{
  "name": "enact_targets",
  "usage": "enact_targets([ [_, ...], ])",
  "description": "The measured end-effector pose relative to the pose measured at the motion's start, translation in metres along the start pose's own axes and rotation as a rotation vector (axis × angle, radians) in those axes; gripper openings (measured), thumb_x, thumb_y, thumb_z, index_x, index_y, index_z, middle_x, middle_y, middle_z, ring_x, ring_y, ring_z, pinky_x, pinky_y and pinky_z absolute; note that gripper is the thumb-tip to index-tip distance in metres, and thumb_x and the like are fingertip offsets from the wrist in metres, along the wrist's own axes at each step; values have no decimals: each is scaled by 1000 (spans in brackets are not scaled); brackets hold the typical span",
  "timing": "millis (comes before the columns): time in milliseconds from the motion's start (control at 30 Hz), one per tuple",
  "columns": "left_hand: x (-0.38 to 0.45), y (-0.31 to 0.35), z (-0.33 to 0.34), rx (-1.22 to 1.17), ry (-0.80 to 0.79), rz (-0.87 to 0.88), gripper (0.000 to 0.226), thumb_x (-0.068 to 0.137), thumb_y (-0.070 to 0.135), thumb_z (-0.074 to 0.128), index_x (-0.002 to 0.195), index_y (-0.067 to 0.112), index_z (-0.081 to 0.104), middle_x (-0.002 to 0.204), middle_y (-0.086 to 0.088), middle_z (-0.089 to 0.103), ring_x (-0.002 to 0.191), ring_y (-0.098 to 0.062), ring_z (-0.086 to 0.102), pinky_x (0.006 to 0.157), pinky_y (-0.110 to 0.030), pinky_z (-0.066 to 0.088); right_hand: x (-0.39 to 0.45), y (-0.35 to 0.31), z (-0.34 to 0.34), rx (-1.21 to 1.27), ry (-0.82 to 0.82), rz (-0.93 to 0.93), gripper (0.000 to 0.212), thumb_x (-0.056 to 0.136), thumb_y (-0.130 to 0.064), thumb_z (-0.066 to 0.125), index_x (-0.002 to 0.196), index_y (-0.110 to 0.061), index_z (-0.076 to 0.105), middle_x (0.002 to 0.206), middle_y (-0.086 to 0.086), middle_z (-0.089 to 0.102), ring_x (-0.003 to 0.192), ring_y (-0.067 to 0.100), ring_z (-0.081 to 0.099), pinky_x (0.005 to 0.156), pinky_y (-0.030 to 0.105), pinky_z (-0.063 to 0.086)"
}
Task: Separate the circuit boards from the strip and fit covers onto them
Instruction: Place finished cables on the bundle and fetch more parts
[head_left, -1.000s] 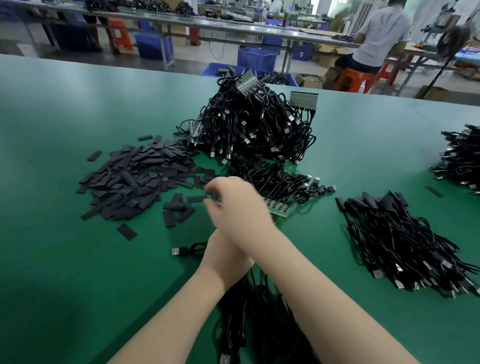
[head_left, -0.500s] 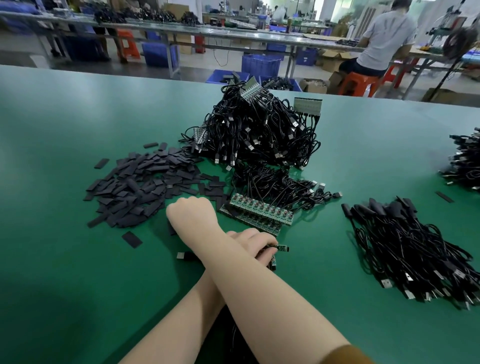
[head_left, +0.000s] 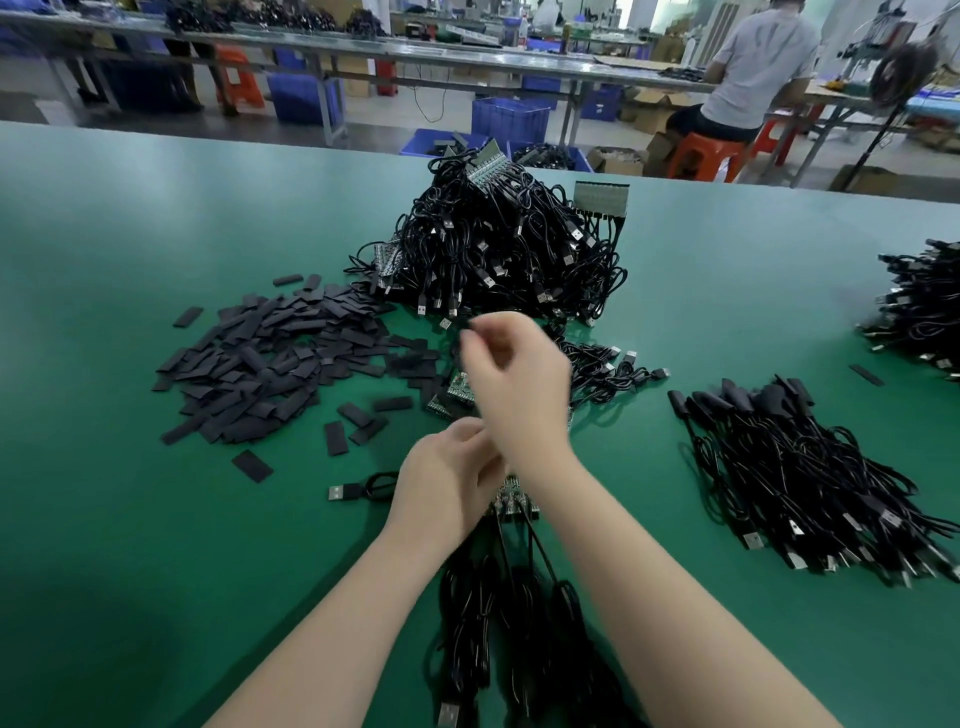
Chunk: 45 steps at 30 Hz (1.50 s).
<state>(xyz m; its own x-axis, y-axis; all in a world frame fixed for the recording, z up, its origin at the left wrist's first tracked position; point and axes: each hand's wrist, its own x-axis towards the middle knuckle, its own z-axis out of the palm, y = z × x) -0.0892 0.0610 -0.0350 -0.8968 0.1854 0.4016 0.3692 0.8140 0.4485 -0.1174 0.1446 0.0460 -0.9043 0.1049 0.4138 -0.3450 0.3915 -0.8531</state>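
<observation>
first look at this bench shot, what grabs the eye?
The tall tangled heap of black cables at the middle back of the green table stands out first, with strips of circuit boards poking out of its top. Left of it lies a wide scatter of flat black covers, and a neater bundle of finished cables sits on the right. In front, the left hand holds a board strip while the blurred right hand is raised above it.

The right hand (head_left: 511, 384), which was reaching across to the pile of black covers (head_left: 280, 358) a moment ago, is now lifted up over the green circuit boards (head_left: 457, 392), fingers curled and blurry.
</observation>
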Motion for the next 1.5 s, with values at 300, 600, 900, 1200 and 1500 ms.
enact_targets([
  [300, -9, 10, -4, -225, 187, -37, 19, 94, 28, 62, 113, 30, 59, 93, 10, 71, 86, -5, 62, 69, -13, 45, -46, 57, -62, 175, 137, 206, 29, 89, -18, 71, 94, -46, 69, 80, -20, 65, 72, 16, 67, 66, 25, 54],
  [600, -12, 14, -6, -312, 240, -50, 17, 96, 23, 57, 106, 28, 69, 101, 22, 67, 98, 3, 60, 84, -21, 49, -59, 58, -67, 285, -35, 275, 30, 88, -11, 72, 101, -38, 71, 80, 3, 65, 63, 14, 65, 66, 24, 55],
  [900, -11, 13, -4, -389, 202, -56, 19, 90, 20, 61, 104, 26, 73, 102, 17, 67, 100, 2, 59, 85, -10, 44, -58, 60, -66, 406, -44, 373, 22, 84, -6, 75, 89, -28, 74, 82, 11, 73, 74, 25, 75, 66, 25, 56],
  [1200, -11, 12, -6, -415, 188, -51, 26, 82, 22, 65, 106, 27, 72, 105, 21, 63, 91, -3, 61, 83, -12, 47, -56, 62, -68, 414, -44, 382, 17, 85, -6, 75, 93, -22, 73, 71, 0, 71, 67, 14, 72, 63, 19, 53],
  [1500, -10, 12, -8, -477, 162, -80, 28, 81, 25, 77, 105, 36, 71, 105, 23, 63, 88, 0, 60, 79, -8, 45, -56, 63, -69, 468, -136, 366, 21, 86, -9, 75, 96, -28, 75, 67, -3, 60, 67, 14, 63, 68, 24, 55],
])
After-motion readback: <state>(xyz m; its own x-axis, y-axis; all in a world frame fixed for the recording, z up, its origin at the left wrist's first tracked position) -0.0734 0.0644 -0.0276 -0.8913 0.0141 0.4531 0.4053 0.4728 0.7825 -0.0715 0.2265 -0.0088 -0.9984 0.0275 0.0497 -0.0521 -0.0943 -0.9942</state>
